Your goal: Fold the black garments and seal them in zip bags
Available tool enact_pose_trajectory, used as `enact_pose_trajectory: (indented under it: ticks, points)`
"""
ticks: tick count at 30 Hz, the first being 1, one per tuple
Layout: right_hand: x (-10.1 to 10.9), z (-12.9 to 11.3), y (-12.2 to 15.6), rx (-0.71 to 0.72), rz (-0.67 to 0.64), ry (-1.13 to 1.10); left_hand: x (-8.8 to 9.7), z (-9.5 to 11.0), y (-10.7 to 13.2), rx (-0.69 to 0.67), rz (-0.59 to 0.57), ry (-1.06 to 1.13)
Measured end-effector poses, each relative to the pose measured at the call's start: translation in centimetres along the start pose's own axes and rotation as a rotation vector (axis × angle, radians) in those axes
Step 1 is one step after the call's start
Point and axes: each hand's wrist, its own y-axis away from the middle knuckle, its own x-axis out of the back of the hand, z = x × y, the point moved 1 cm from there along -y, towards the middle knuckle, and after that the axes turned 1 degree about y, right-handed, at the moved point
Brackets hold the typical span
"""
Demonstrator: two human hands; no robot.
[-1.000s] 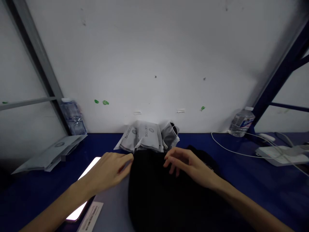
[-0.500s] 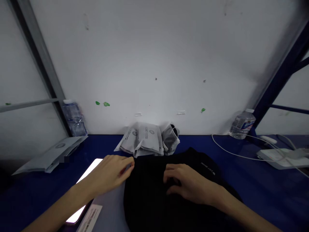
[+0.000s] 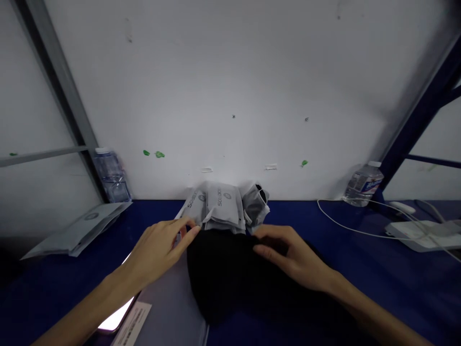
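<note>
The left hand [image 3: 158,247], fingers loosely extended, touched the far left corner of the black garment [image 3: 226,278], which lay between both hands on a grey bag [image 3: 173,307]. The right hand [image 3: 295,254] had moved forward and pinched the garment's far edge, leaving the cloth more bunched than before.

The left hand [image 3: 158,245] has slid forward to the grey packets [image 3: 219,206], the right hand [image 3: 293,257] now curls over the far edge of the black garment [image 3: 223,278], which is bunched narrower
</note>
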Motion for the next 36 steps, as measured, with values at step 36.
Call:
enact_pose_trajectory:
  ticks: [36]
  points:
    - [4.9,-2.2,1.5,0.530,0.394,0.275,2.5,1.1,1.5,-0.263,0.674,0.538]
